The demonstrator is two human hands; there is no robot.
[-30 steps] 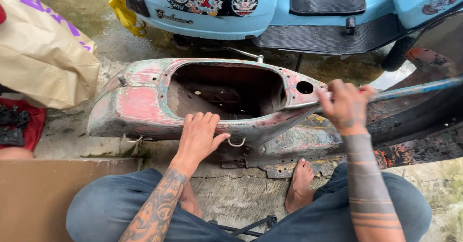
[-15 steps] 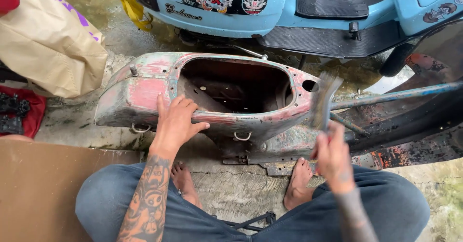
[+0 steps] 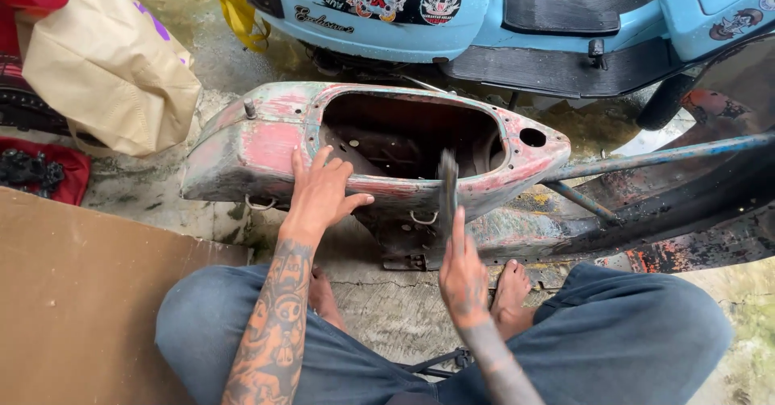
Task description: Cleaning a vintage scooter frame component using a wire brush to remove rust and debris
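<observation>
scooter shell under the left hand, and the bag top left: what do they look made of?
Scooter shell: looks like sheet metal, with worn red and pale blue paint, bare rusty patches, bolt holes along the opening. The left hand rests flat on its side.
Bag: seems soft beige cloth or woven plastic, slumped and creased with a matte face; which one cannot be told.

I am sitting low on cracked, stained concrete floor, damp in places, in what looks like an informal scooter repair spot, open-air or at the edge of a yard. In front of me lies a stripped scooter body shell, its red and pale paint worn down to rust, the engine bay bare. Just behind it stands a light blue scooter covered in stickers. To the right a rusty frame with a blue tube rests. A tan cloth bag and a brown board sit to my left.
</observation>
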